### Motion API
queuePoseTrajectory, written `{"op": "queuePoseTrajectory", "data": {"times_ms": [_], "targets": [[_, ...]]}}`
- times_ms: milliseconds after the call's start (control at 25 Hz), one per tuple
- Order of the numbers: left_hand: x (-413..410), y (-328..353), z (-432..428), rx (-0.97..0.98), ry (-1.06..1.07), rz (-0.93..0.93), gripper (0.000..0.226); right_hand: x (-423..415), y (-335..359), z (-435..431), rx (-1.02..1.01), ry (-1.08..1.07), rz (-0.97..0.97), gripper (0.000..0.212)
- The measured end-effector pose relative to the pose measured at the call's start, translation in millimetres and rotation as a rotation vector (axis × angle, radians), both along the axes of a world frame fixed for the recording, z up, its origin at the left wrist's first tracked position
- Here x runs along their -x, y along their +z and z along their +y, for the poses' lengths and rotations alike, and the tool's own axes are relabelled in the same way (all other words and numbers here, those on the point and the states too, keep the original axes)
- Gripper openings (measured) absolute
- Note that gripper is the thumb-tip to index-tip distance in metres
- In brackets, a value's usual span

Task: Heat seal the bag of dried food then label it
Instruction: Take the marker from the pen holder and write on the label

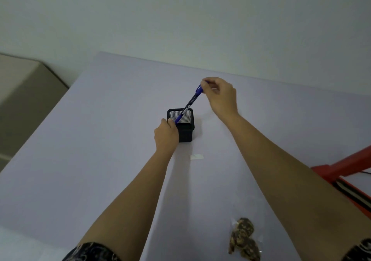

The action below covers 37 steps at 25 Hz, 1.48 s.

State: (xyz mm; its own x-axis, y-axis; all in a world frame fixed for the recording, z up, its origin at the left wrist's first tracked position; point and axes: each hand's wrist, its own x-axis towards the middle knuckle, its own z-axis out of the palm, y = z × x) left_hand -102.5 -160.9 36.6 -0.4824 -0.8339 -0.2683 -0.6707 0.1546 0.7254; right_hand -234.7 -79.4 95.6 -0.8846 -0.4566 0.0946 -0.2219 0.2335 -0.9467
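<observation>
Head | left hand (166, 133) grips square mesh cup (187, 133) | right hand (221, 96) pinches blue marker (189, 103)

The only view comes from a camera worn on the person's head. It faces forward and down over the pale table (100, 120), whose far edge runs slanted across the frame, and the wall (180, 20) fills the upper part. The left hand (165, 134) and the right hand (220, 96) lie at arm's length, near the middle.
</observation>
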Motion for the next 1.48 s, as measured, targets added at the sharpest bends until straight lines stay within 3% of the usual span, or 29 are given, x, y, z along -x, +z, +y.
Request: {"op": "queuePoseTrajectory", "data": {"times_ms": [80,200,320,440,560,680,840,960,1040,1160,1280,1360,1480], "targets": [[-1.4,15.2,1.8,0.069,0.031,0.147,0.045,8.0,16.3,15.8,0.086,-0.028,-0.045,0.007],[-10.1,49.0,15.2,0.146,-0.113,0.388,0.031,10.8,31.6,39.7,0.121,-0.052,-0.078,0.008],[-16.9,65.6,37.5,0.093,-0.388,0.344,0.025,8.7,37.4,55.3,0.109,-0.101,-0.117,0.017],[-15.8,70.5,54.2,0.134,-0.388,0.343,0.022,1.4,44.5,68.0,0.162,-0.157,-0.167,0.023],[-15.3,76.9,71.7,0.147,-0.401,0.38,0.021,-15.9,44.8,75.9,0.159,-0.192,-0.334,0.039],[-20.0,83.5,92.5,0.184,-0.482,0.338,0.025,-36.6,33.1,80.7,0.151,-0.136,-0.547,0.044],[-23.6,89.2,113.4,0.159,-0.53,0.25,0.037,-46.3,27.9,81.1,0.065,-0.22,-0.614,0.047],[-35.6,87.0,122.0,-0.141,-0.428,0.274,0.037,-33.7,30.1,94.4,0.188,-0.339,-0.721,0.038],[-46.8,78.4,121.2,-0.285,-0.353,0.306,0.035,-22.3,28.4,103.7,0.126,-0.304,-0.678,0.041],[-64.2,51.3,106.7,-0.204,-0.303,0.241,0.026,-29.2,18.5,98.4,0.083,-0.188,-0.603,0.052],[-85.7,9.8,72.8,-0.053,-0.238,0.031,0.021,-58.9,-18.1,86.5,0.099,-0.168,-0.696,0.058],[-105.3,-22.6,42.9,0.024,-0.133,-0.097,0.015,-79.2,-52.3,78.0,0.098,-0.19,-0.789,0.056],[-113.1,-31.2,15.6,0.16,-0.182,-0.185,0.011,-98.9,-66.4,85.4,0.15,-0.215,-0.663,0.042]]}}
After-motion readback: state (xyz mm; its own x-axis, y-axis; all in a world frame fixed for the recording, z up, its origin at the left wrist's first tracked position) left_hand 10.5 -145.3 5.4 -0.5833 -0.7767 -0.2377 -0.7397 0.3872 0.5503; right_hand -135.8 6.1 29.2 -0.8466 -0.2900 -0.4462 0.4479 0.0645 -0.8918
